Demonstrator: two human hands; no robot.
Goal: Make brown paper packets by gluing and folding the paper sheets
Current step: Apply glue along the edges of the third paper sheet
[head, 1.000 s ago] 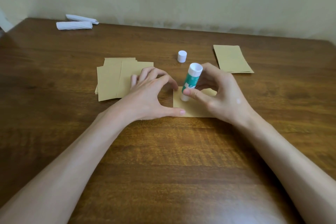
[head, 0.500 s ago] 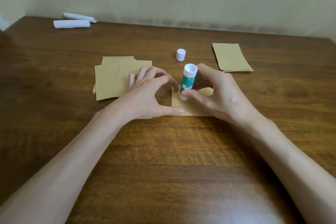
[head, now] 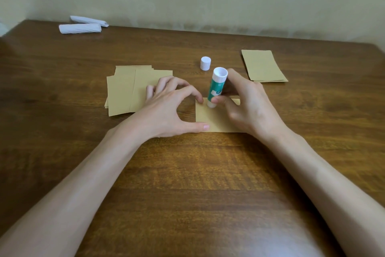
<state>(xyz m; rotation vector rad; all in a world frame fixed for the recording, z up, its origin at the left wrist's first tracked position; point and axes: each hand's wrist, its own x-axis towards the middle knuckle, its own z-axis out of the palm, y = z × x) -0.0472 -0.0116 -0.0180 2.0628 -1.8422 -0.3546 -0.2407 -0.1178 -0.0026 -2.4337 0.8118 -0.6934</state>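
1. A small brown paper sheet (head: pixel 216 120) was laid flat on the wooden worktop (head: pixel 187 173), near its middle, between the two hands.
2. The glue stick (head: pixel 217 88), green-labelled with white ends, was gripped by the right hand (head: pixel 250 108), with the thumb and fingers curled round its lower body. It was held almost upright, leaning slightly to the right, and its lower end was set on the far left part of the sheet.
3. Nothing was grasped by the left hand (head: pixel 166 110), which was spread in an arch. Its thumb tip was pressed on the near left corner of the sheet and its index fingertip on the far left edge, so the sheet was pinned down.
4. A stack of brown sheets (head: pixel 123 92), unevenly fanned, was seen just left of that hand and partly covered by its other fingers.
5. A white cap (head: pixel 205 63) was stood alone beyond the glue stick, apart from it.
6. A flat pile of brown pieces (head: pixel 263 66) was laid to the far right, well apart from the sheet.
7. Two white paper rolls (head: pixel 80 28) were left at the far left corner, near the wall.
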